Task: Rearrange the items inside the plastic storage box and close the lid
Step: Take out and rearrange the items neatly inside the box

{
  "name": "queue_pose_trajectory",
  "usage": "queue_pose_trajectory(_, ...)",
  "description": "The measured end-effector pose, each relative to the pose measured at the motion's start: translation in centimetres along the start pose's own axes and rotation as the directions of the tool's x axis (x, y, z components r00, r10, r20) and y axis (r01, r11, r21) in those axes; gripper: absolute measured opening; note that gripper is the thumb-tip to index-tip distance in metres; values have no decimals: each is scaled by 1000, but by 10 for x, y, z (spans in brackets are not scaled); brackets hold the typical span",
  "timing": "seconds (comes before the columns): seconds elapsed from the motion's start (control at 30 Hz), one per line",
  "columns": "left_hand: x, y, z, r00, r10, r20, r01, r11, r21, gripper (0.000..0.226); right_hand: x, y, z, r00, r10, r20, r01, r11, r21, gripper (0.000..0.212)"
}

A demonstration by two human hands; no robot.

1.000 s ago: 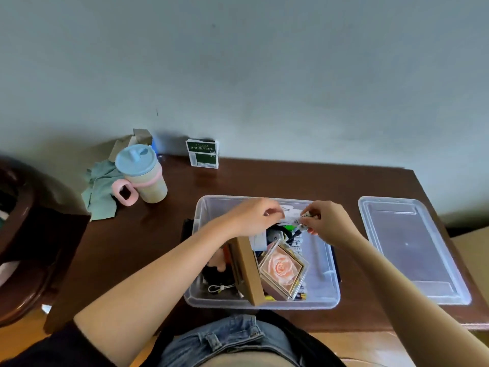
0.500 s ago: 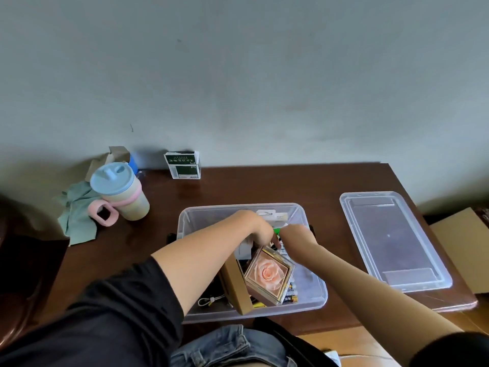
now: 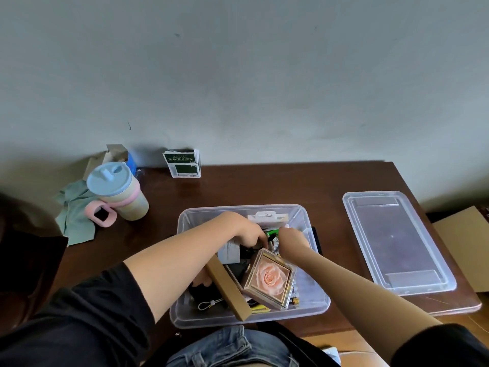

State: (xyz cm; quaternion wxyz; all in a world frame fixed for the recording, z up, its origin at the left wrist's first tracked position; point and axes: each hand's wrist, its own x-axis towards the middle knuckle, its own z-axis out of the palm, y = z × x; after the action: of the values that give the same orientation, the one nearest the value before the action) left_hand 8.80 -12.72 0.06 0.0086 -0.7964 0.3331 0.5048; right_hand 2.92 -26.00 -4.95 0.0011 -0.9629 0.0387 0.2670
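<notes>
The clear plastic storage box [image 3: 185, 223] stands on the brown table in front of me, open. Its clear lid [image 3: 397, 242] lies flat on the table to the right. Both hands reach down into the back half of the box. My left hand [image 3: 243, 231] and my right hand [image 3: 293, 239] face each other with fingers curled round a small green, black and white packet [image 3: 273, 233]; the fingertips are partly hidden. In the box, a rose picture box [image 3: 270, 278] leans tilted beside a long brown carton [image 3: 227, 284]. A white package [image 3: 270, 216] stands at the back wall.
A pastel cup [image 3: 119, 192] with a blue lid and pink handle stands at the back left on a green cloth [image 3: 75, 215]. A green and white carton [image 3: 182, 164] stands by the wall. Cardboard [image 3: 465, 234] lies beyond the table's right edge.
Both hands have gone down from above the box's back rim into the box, carrying the small packet between them. The camera view has shifted.
</notes>
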Motion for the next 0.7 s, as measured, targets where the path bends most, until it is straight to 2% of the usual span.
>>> queue_pose_trajectory(0.1, -4, -8, 4, 999, -6, -34, 5, 999, -31, 65, 4, -1, 5, 998, 48, 34, -50, 996, 67, 27)
queue_pose_trajectory(0.17, -5, -10, 6, 999, -4, -39, 2, 998, -55, 68, 6, -2, 6, 997, 48, 58, -50, 998, 45, 24)
queue_pose_trajectory(0.27, -7, -12, 9, 999, -9, -47, 6, 998, -70, 71, 9, -2, 6, 997, 24, 79, -19, 998, -60, 25)
queue_pose_trajectory(0.33, -8, -12, 10, 999, -12, -53, 8, 998, -69, 72, 9, 0, 2, 999, -2, 43, 8, 989, -151, 28)
queue_pose_trajectory(0.4, -8, -13, 11, 998, -2, -63, -2, 998, -70, 73, 10, 1, -1, 998, -61, 0, 59, 964, -260, 30)
queue_pose_trajectory(0.5, -10, -15, 14, 995, 19, -97, -25, 997, -68, 70, 11, 4, -2, 992, -127, 8, 120, 915, -384, 30)
queue_pose_trajectory(0.6, -13, -18, 17, 988, 21, -155, -33, 996, -77, 62, 12, 5, -1, 987, -160, 26, 154, 878, -453, 29)
queue_pose_trajectory(0.7, -18, -22, 18, 973, 12, -229, -45, 990, -136, 56, 14, 6, -4, 985, -172, 31, 167, 878, -449, 28)
